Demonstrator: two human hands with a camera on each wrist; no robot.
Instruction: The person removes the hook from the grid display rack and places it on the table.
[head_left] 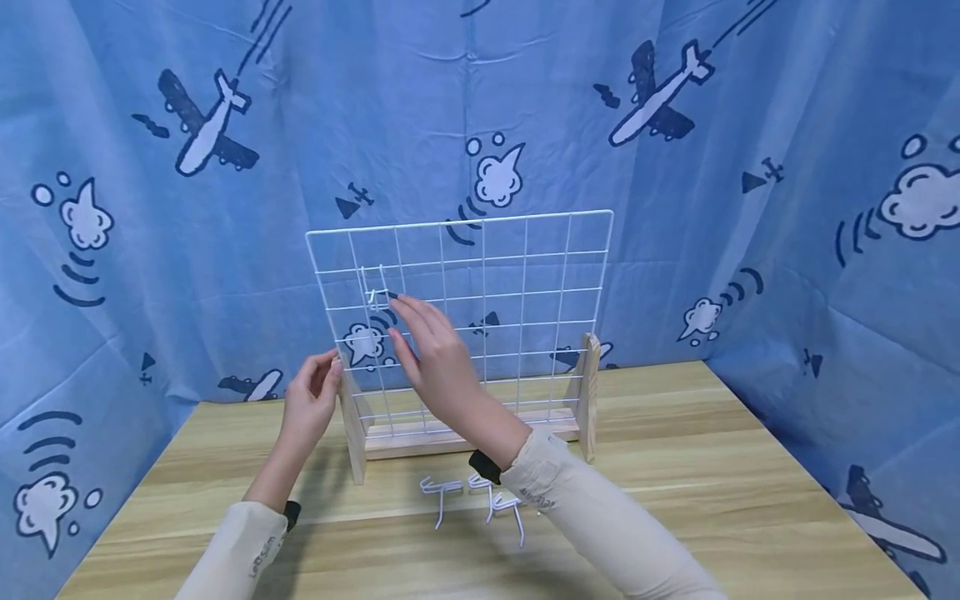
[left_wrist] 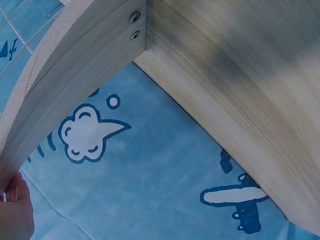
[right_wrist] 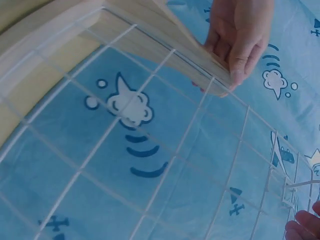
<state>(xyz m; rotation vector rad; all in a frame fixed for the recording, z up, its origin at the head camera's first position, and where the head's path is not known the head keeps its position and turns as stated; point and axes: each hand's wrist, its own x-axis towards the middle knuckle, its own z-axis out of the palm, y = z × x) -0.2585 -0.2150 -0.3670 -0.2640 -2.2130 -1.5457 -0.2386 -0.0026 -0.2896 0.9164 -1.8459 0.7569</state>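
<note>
My left hand [head_left: 310, 398] grips the top of the left wooden upright [head_left: 351, 433] of a stand, thumb and fingers on either side of it. The stand carries a white wire grid panel [head_left: 460, 222]. A white wire hook [head_left: 372, 298] hangs on the panel's upper left part. My right hand [head_left: 442, 367] is raised in front of the panel, fingers extended, fingertips right at the hook's front end and the thumb apart below. In the right wrist view, its fingers [right_wrist: 302, 227] appear just under the hook's prong [right_wrist: 305, 184].
Three more white hooks lie on the wooden table [head_left: 675, 467] in front of the stand, one hook [head_left: 441, 487] left of the others. The right wooden upright [head_left: 589, 400] holds the panel's other side. A blue curtain [head_left: 420, 100] with airplane prints hangs behind and around.
</note>
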